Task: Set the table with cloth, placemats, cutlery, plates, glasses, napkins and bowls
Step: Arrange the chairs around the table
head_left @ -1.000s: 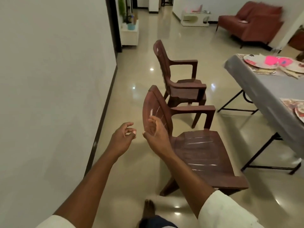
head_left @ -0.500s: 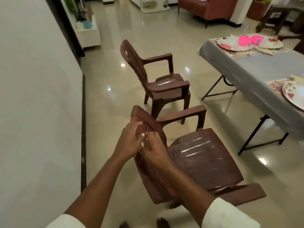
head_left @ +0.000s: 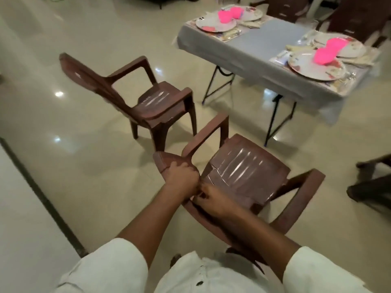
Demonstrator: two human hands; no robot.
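Note:
A brown plastic armchair (head_left: pixel 243 170) stands right in front of me. My left hand (head_left: pixel 179 176) grips the top of its backrest. My right hand (head_left: pixel 213 200) grips the backrest just beside it, fingers curled round the edge. Further off at the upper right is the folding table under a grey cloth (head_left: pixel 249 49). On it lie patterned plates (head_left: pixel 317 64) on placemats, each with a pink bowl (head_left: pixel 323 55) on top, and more plates with pink bowls (head_left: pixel 227 14) at the far end. Cutlery and napkins lie beside the plates, blurred.
A second brown armchair (head_left: pixel 152 102) stands on the glossy floor to the left, between me and the table. A white wall with a dark skirting runs along the lower left. Another dark chair's legs (head_left: pixel 370 187) show at the right edge.
Both hands came together and took hold of the near chair's backrest. My view swung right and down, bringing the set table further into sight.

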